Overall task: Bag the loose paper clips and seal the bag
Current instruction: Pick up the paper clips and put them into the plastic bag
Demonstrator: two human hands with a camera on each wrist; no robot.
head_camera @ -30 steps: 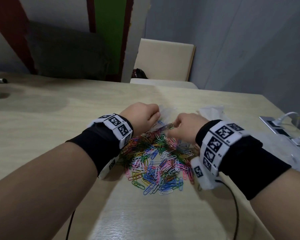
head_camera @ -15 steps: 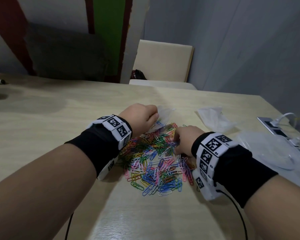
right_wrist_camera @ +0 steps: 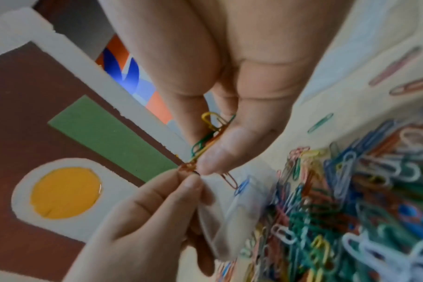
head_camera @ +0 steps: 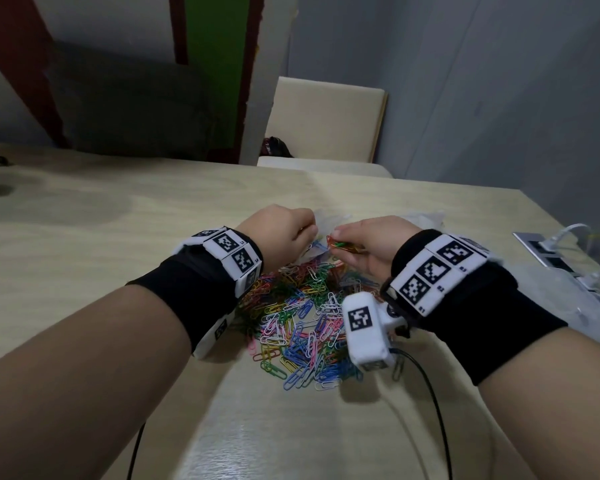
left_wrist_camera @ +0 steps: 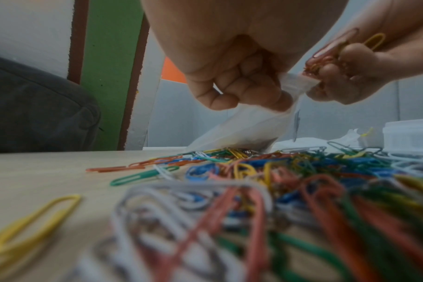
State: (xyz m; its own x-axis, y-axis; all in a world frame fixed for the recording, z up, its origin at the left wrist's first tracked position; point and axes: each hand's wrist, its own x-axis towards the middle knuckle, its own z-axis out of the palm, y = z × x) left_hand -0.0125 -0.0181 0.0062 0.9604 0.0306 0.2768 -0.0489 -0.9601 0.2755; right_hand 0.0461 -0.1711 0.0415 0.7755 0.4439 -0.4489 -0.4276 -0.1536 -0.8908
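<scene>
A heap of coloured paper clips (head_camera: 302, 313) lies on the wooden table (head_camera: 84, 244) between my wrists. My left hand (head_camera: 284, 233) pinches the mouth of a small clear plastic bag (left_wrist_camera: 244, 131), whose lower end rests on the far side of the heap. My right hand (head_camera: 364, 244) holds a small bunch of clips (head_camera: 343, 244) between thumb and fingers, right at the bag's mouth. In the right wrist view the bunch of clips (right_wrist_camera: 210, 133) touches the bag's edge (right_wrist_camera: 229, 209), and a few clips show through the plastic.
More clear plastic bags (head_camera: 426, 216) lie beyond my right hand. A power strip with white plugs (head_camera: 561, 251) sits at the table's right edge. A cream chair (head_camera: 326, 133) stands behind the table. Black cables (head_camera: 433, 410) trail from my wrists.
My right hand picked a bunch of clips out of the heap, rose and moved left up to the bag's mouth. My left hand stayed in place, holding the bag.
</scene>
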